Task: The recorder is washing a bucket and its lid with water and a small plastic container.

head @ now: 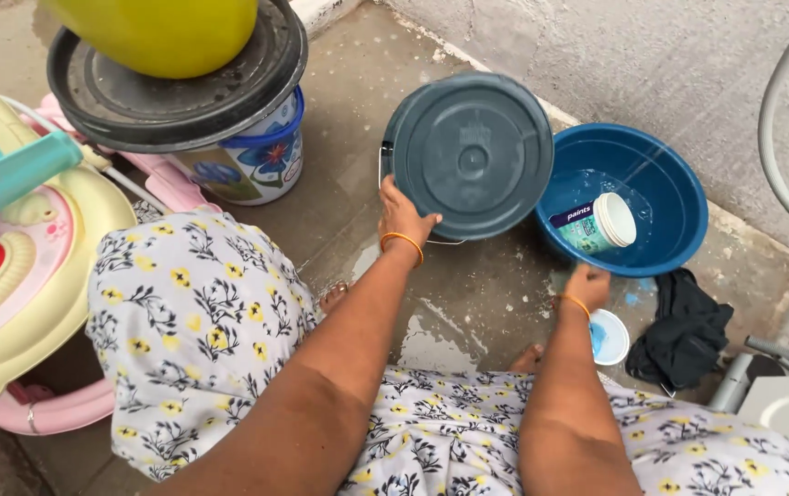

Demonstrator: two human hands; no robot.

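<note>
Left hand [404, 219] clamped on the lower rim of a round grey lid [468, 156], held tilted above the wet concrete floor [450, 312]. Right hand [587, 285] gripping the near rim of a blue basin [679, 197], fingers curled over it. Inside the basin, a small white-lidded tub [597, 223] lying on its side in water. Just beside the right wrist, a small white lid [609, 336] on the floor

The grey concrete floor [468, 303] was wet in patches and ran up to a rough wall on the far side. On it stood a blue basin [679, 188] holding water, a dark cloth [684, 331] crumpled just beside the basin, and a small white lid [610, 338] near the cloth. Further off stood a flower-printed bucket [257, 161] and a pastel plastic toy [18, 266].
</note>
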